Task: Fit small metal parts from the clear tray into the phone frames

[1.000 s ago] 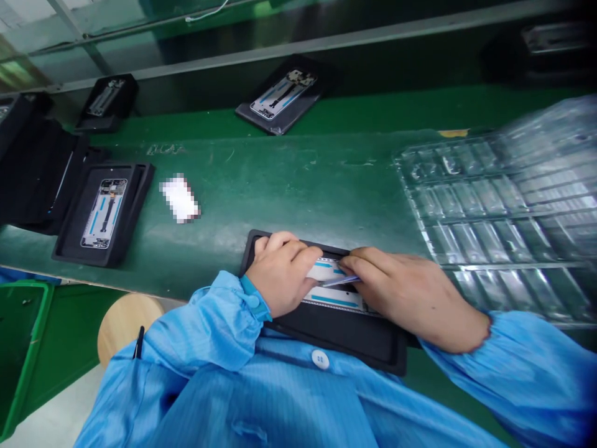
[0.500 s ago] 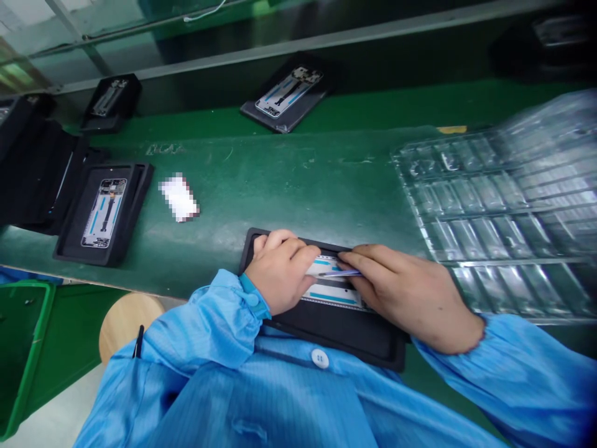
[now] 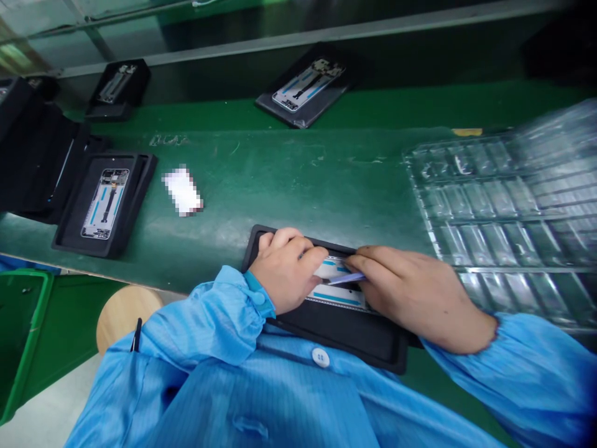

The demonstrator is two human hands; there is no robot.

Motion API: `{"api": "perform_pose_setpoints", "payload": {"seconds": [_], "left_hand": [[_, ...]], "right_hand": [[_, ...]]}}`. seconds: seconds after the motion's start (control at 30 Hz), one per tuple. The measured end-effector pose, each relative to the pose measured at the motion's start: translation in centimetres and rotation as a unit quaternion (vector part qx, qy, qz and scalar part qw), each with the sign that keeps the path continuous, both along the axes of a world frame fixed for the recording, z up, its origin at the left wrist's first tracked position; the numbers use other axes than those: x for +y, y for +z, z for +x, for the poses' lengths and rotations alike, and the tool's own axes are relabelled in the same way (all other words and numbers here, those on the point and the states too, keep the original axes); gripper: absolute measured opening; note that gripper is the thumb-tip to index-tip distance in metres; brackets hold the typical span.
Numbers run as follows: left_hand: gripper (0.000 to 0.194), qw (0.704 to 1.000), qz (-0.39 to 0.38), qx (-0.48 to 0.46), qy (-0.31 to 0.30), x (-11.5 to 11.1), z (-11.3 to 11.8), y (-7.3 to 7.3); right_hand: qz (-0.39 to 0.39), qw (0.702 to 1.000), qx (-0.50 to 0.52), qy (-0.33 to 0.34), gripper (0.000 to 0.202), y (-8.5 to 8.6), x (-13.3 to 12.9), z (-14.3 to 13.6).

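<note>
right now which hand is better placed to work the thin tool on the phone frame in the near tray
Right. The right hand already pinches the thin tool, tip on the phone frame. The left hand is pressed on the frame, steadying it in the black tray.

Taking the near black tray (image 3: pixel 326 333) as landmark: the green bench (image 3: pixel 298 180) beyond it lies bare up to the slanted tray (image 3: pixel 305 87) at the far edge. Right of it, a stack of clear blister trays (image 3: pixel 504 218) blocks the way. To its left, past a small white card (image 3: pixel 183 191), another black tray (image 3: pixel 105 204) and dark holders (image 3: pixel 32 162) crowd the bench.
</note>
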State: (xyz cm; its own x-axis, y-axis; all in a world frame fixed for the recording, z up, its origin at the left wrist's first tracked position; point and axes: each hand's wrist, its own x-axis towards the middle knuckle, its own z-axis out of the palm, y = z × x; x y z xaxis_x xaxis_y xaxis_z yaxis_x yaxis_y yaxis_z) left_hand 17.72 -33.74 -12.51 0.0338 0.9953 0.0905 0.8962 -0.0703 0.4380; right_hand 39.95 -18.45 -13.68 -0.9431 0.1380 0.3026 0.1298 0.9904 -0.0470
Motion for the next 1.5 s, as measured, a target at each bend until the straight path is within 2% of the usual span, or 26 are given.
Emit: {"api": "perform_pose_setpoints", "payload": {"seconds": [0.13,0.23,0.43,0.53,0.93,1.1,1.2,1.33,1.4,1.5], "left_hand": [[0.035,1.000,-0.006,0.005,-0.006,-0.1,-0.1,0.1],[0.036,1.000,-0.019,0.012,-0.009,-0.1,-0.2,0.3],[0.035,0.999,-0.025,0.019,-0.011,0.0,-0.2,0.3],[0.036,1.000,-0.022,0.018,-0.009,0.0,-0.2,0.2],[0.036,1.000,-0.018,0.003,-0.008,-0.1,-0.3,0.0],[0.035,1.000,-0.024,0.005,-0.006,0.0,-0.3,0.1],[0.035,0.999,-0.033,0.002,-0.004,0.0,-0.3,0.3],[0.035,0.999,-0.045,-0.006,0.000,0.1,-0.3,0.4],[0.035,0.999,-0.047,-0.009,-0.002,0.2,-0.3,0.4],[0.034,0.999,-0.049,-0.009,-0.001,0.2,-0.3,0.4]], "right_hand": [[-0.010,0.999,-0.032,0.006,0.024,1.0,0.4,-0.9],[-0.021,0.999,-0.049,0.006,0.026,1.4,0.8,-1.3],[-0.139,0.989,-0.052,-0.015,0.028,0.8,1.8,-1.2],[-0.173,0.982,-0.067,-0.031,0.029,0.5,2.1,-1.2],[-0.185,0.979,-0.084,-0.002,0.031,1.1,2.7,-1.6],[-0.205,0.976,-0.063,-0.028,0.030,1.1,2.5,-1.9],[-0.202,0.976,-0.044,-0.067,0.028,1.1,2.2,-2.0],[-0.196,0.978,-0.014,-0.067,0.027,1.6,1.8,-1.1],[-0.151,0.985,0.019,-0.077,0.025,1.9,1.4,-0.2],[-0.035,0.997,0.039,-0.063,0.022,1.8,0.4,1.0]]}}
